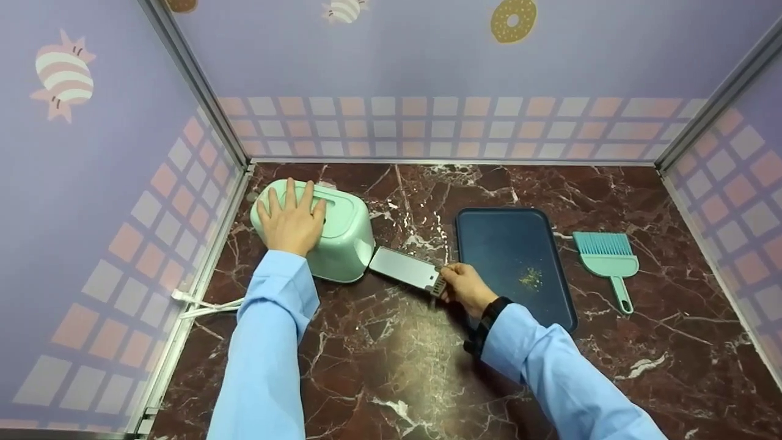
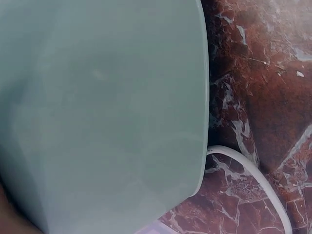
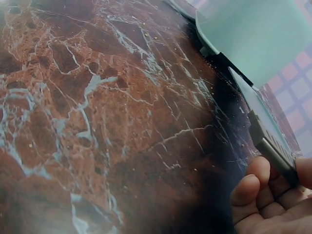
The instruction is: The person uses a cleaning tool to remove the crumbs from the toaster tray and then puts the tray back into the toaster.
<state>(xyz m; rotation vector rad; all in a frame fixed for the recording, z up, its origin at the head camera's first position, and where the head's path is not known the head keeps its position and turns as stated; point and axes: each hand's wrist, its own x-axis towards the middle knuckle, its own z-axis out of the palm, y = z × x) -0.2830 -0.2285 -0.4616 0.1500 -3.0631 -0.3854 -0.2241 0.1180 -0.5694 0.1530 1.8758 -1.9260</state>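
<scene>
A mint-green toaster (image 1: 342, 244) stands at the left of the dark red marbled table. My left hand (image 1: 292, 225) rests on its top with the fingers spread, partly covering the slot there. The toaster's smooth side (image 2: 107, 97) fills most of the left wrist view. With thumb and fingers, my right hand (image 1: 467, 286) pinches the grey end of a flat metal crumb tray (image 1: 403, 267). The tray's far end is right at the toaster's lower edge. From the right wrist view, the crumb tray (image 3: 268, 131) slants just above the table toward the toaster.
Right of the crumb tray lies a dark blue serving tray (image 1: 495, 238) with yellowish crumbs (image 1: 530, 278) on it. Farther right is a small mint brush (image 1: 609, 263) with teal bristles. A white cord (image 1: 211, 308) runs by the left wall. Patterned panels (image 1: 427, 61) enclose the table.
</scene>
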